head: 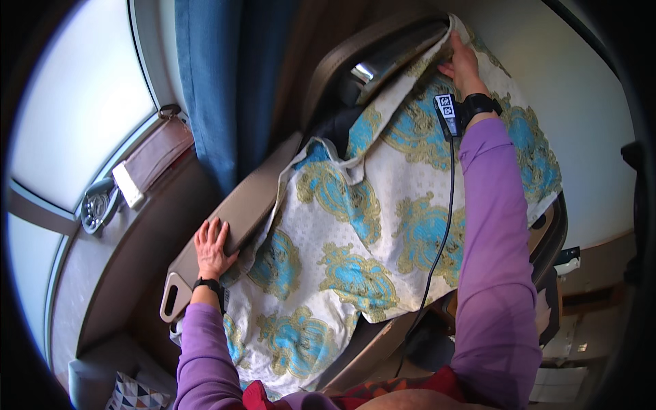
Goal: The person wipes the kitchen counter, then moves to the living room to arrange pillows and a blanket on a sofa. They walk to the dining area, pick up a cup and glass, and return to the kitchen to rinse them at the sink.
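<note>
A white cloth cover (pixel 353 241) with blue and gold ornaments lies draped and creased over a large brown padded piece of furniture, perhaps a massage chair. My right hand (pixel 463 64) grips the cover's white edge at the upper right, beside the dark inside of the chair. My left hand (pixel 211 248) rests with spread fingers on the brown stitched side panel (pixel 248 200), at the cover's left edge. Between the hands a folded white hem sags over the chair. A black wristband sits on each wrist, and a black cable runs from a small device by the right one.
To the left, a windowsill (pixel 110 243) bears a pinkish pouch (pixel 159 154), a white box (pixel 128 184) and a grey tray (pixel 98 207) of small things. A blue curtain (pixel 210 102) hangs beside the chair. A patterned cushion (pixel 136 392) lies at the lower left; a pale wall stands right.
</note>
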